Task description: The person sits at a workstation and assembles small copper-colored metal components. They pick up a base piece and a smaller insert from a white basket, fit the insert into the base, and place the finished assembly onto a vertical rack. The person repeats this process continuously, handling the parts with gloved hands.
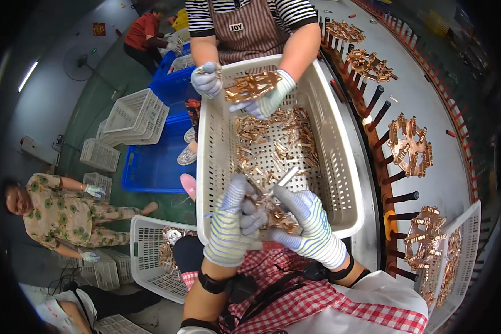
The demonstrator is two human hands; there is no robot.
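Observation:
In front of me, over the near end of a white perforated plastic crate, both my hands in striped knit gloves are closed on a cluster of copper-coloured metal parts. My left hand grips its left side with bent fingers. From the right, my right hand holds it with thumb and fingers. A light flat strip juts up between the hands; I cannot tell which hand holds it. Many small copper-coloured pieces lie on the crate's floor. My fingers hide part of the cluster.
Across the crate, a gloved co-worker holds another copper-coloured cluster. At right, a rail with dark pegs borders a grey surface bearing round copper-coloured clusters. Crates of parts stand at my lower left and right. Two people are at left.

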